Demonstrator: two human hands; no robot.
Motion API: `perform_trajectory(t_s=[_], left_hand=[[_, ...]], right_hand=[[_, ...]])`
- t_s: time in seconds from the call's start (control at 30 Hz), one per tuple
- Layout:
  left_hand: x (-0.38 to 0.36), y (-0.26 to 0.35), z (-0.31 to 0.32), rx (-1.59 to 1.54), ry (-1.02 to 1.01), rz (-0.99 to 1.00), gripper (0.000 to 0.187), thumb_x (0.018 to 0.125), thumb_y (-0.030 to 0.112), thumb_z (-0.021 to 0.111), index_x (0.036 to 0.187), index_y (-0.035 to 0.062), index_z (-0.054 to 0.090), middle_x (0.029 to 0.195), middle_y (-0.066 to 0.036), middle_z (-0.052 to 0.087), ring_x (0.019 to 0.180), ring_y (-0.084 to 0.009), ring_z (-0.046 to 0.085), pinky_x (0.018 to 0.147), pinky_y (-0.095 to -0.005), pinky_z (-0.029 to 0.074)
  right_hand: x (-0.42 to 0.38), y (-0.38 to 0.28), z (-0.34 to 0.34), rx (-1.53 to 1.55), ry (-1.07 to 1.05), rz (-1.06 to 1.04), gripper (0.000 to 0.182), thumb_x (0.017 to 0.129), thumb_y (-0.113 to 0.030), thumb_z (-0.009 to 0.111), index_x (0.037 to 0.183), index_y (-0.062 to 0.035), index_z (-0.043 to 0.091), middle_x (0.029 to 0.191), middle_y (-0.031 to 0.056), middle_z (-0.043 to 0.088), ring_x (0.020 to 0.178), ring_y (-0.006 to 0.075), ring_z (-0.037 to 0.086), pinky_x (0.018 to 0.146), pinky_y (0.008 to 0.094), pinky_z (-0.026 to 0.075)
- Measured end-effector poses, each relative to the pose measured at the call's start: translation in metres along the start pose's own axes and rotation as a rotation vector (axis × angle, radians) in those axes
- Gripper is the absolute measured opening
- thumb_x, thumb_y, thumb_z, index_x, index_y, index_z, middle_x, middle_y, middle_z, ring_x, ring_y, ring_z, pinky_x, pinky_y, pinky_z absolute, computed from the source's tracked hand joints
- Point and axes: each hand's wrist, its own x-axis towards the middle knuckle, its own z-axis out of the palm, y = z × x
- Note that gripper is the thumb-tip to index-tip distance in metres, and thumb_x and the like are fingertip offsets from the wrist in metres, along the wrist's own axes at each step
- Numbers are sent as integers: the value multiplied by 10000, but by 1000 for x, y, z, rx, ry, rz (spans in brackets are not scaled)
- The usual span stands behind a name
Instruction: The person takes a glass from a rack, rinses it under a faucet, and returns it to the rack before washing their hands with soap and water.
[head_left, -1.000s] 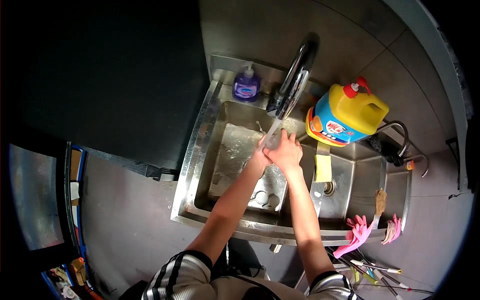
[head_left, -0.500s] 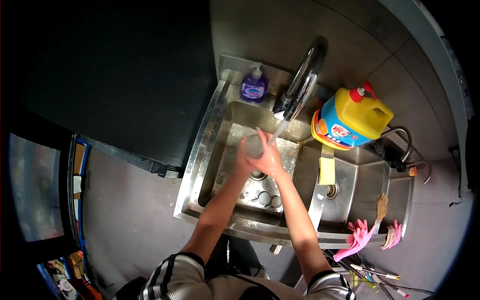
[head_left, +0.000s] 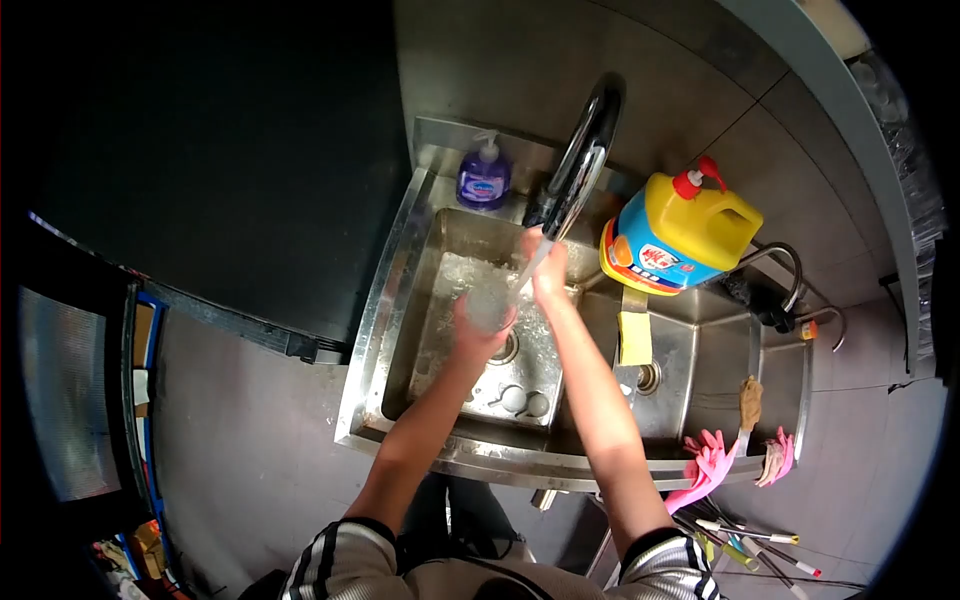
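Water runs from the chrome faucet (head_left: 583,170) in a slanting stream (head_left: 532,270) into the left basin of the steel sink (head_left: 395,330). Under the stream, my left hand (head_left: 484,338) is curled around a clear, round vessel that looks like a cup (head_left: 487,304), its mouth turned up toward the water. My right hand (head_left: 547,272) is raised close beneath the faucet's spout, behind the stream; its fingers are partly hidden by the water and the spout. Two small round drain pieces (head_left: 514,400) lie on the basin floor near the drain.
A purple soap pump bottle (head_left: 484,180) stands behind the basin. The large yellow detergent jug (head_left: 685,235) is right of the faucet. A yellow sponge (head_left: 635,338) rests on the divider, and pink gloves (head_left: 708,465) hang over the front edge. A black cabinet (head_left: 230,180) borders the left.
My hands have separated: the right has risen toward the spout, while the left has moved slightly down and left with the clear cup. The whole view has shifted a little.
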Motion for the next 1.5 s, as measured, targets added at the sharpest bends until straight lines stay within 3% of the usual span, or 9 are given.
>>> perform_trajectory(t_s=[0.1,0.43,0.53,0.6,0.83,0.97,1.17,1.43,1.5], left_hand=[[20,-16,15,-235,-21,-201,433,802,442,412,1066,111,501,1057,-87,545,990,-268,509,866,-437,390],[7,8,-7,-487,-211,-635,322,797,199,550,1063,36,466,965,-100,545,907,-219,544,781,-471,447],[-2,-14,-58,587,-47,149,335,717,150,645,1000,41,503,862,-72,557,812,-152,542,657,-308,469],[-9,36,-35,14,328,-379,390,659,170,705,960,23,505,840,-69,544,780,-132,532,628,-293,462],[-58,94,27,591,112,361,534,643,43,688,1096,28,406,968,-64,520,865,-166,542,734,-302,459],[-67,99,26,462,1,221,652,619,-56,667,1176,30,339,1040,-64,483,922,-166,532,786,-280,449],[-102,109,41,358,-62,251,442,688,-82,605,1085,22,443,965,-58,552,868,-124,556,750,-253,464],[-162,180,33,-374,-181,-67,261,832,172,462,1055,43,505,1012,-129,574,1032,-236,513,914,-419,394],[-185,221,16,-24,-228,239,298,830,260,425,1033,61,517,1072,-147,539,1062,-282,474,962,-491,318]], right_hand=[[14,-22,-22,-220,137,-302,84,750,-92,547,712,-19,568,572,-29,462,511,90,418,496,239,345],[-56,-7,-29,140,22,120,177,853,-126,465,798,-2,578,700,35,561,635,106,518,555,239,436],[-88,10,-37,119,41,204,195,857,-159,464,797,-22,590,711,34,581,644,105,532,598,258,433],[-106,31,-44,80,18,298,196,860,-161,457,832,-18,587,757,51,599,675,113,547,619,259,445],[-143,33,-34,200,-252,622,316,896,-253,390,985,18,526,912,117,605,813,179,577,745,320,468],[-156,14,-17,483,-380,632,410,897,-361,378,988,13,520,953,140,599,876,207,568,774,331,447],[-182,-21,-14,530,-328,469,123,849,-90,505,938,-17,549,881,137,601,819,224,582,785,329,467],[-196,-62,-16,478,-383,490,254,862,-186,491,949,48,535,907,171,596,828,237,587,771,345,472],[-198,-52,-23,454,-303,510,243,849,-172,510,959,44,531,906,159,599,828,231,588,759,338,473]])
